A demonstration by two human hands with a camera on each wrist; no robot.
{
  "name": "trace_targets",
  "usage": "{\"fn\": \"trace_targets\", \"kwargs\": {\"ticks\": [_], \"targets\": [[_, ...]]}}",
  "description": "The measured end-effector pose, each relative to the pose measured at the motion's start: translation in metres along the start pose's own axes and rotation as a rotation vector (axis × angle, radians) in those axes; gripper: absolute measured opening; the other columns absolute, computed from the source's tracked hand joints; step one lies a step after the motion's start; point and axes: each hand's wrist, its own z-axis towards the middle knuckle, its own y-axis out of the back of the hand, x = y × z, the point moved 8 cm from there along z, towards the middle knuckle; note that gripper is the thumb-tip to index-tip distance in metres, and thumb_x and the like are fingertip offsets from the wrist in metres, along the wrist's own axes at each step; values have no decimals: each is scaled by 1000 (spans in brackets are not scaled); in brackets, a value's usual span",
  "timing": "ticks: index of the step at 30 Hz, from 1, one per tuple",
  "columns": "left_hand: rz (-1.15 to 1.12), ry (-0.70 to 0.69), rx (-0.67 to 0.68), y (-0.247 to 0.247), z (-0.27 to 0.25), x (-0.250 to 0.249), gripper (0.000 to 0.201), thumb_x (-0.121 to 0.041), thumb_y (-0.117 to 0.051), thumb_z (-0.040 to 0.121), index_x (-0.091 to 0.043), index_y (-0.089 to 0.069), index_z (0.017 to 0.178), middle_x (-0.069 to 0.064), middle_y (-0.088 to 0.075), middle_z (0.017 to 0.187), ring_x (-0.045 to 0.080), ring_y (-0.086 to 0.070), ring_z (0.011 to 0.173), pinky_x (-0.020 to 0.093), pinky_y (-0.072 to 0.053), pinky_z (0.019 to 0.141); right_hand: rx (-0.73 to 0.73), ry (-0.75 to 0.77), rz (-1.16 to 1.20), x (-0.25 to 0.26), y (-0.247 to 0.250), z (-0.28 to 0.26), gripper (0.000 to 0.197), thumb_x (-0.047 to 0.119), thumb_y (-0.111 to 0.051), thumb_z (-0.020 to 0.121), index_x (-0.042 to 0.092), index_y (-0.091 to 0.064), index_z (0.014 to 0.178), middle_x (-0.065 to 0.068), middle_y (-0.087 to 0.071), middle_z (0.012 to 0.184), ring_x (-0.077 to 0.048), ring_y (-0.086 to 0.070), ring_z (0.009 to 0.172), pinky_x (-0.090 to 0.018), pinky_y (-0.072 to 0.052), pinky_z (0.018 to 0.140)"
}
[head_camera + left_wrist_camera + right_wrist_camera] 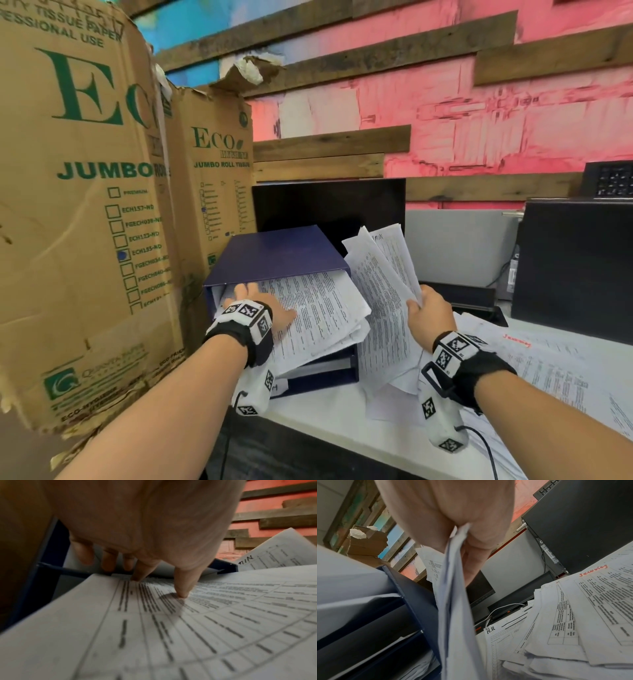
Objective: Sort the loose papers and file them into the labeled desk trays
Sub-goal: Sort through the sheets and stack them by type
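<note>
A stack of printed papers (318,308) jutted from the top slot of the blue desk tray (274,253), under the flat, spread left hand (263,308). The right hand (428,311) pinched a sheaf of sheets (380,284) just beside it.

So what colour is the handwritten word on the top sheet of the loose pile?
Orange-red, clearest in the right wrist view.

Matt paper sheets (318,308), corrugated cardboard boxes (78,205)
</note>
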Motion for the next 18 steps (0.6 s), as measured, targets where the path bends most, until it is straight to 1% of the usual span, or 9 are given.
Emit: {"fn": "trace_targets", "kwargs": {"ticks": [2,4,6,7,9,10,12,15,18], "targets": [[-14,-23,-20,-2,-1,1,71,-67,-37,87,-15,-51,133,12,-14,155,34,-11,141,52,-23,112,3,-1,3,-1,2,-3,19,12,-47,96,5,-56,111,-13,-65,106,-22,-55,84,-25,-41,75],[-75,-33,-76,2,-2,3,68,-61,-40,88,-16,-42,139,9,-24,152,32,-18,140,51,-28,110,-3,-3,-3,-2,7,-5,20,11,-47,96,4,-57,112,-15,-65,107,-28,-59,91,-25,-40,76],[-156,-60,-119,5,-5,4,76,-64,-43,85,-19,-32,144,9,-29,151,30,-22,140,51,-29,110,-1,-9,-4,-4,8,-6,20,11,-47,96,4,-57,112,-15,-65,109,-30,-60,97,-25,-40,76],[-187,-96,-87,3,-6,2,87,-72,-44,80,-21,-23,148,10,-25,154,31,-19,142,51,-26,112,2,-12,-4,-4,8,-6,20,11,-47,96,4,-57,112,-15,-65,109,-30,-60,96,-25,-40,76],[-174,-186,54,-9,-10,-7,116,-88,-47,63,-26,-6,152,9,-8,159,31,-8,146,51,-17,115,1,-11,-8,-3,8,-6,19,11,-47,96,4,-57,111,-15,-64,109,-28,-58,92,-25,-40,75],[-129,-224,113,-14,-12,-10,127,-91,-51,55,-27,0,152,9,0,160,32,-3,147,52,-14,116,-1,-10,-8,-3,7,-6,19,11,-47,96,4,-57,111,-15,-65,108,-26,-57,89,-25,-40,75],[-36,-256,174,-22,-13,-13,138,-85,-64,48,-28,9,151,10,12,159,34,5,146,54,-10,116,3,-12,-3,-2,5,-6,20,11,-46,97,4,-57,112,-15,-64,109,-21,-53,84,-26,-40,74],[42,-258,155,-27,-12,-13,143,-74,-75,50,-27,17,149,12,19,157,37,13,145,58,-8,115,7,-14,-1,-1,4,-7,21,12,-46,97,4,-56,113,-15,-64,110,-22,-54,87,-27,-41,76],[57,-272,80,-22,-9,-14,127,-60,-75,62,-28,10,151,11,14,158,39,11,144,62,-12,112,9,-19,3,-1,5,-7,21,12,-46,97,4,-56,114,-15,-64,110,-22,-53,85,-27,-41,75]]}}
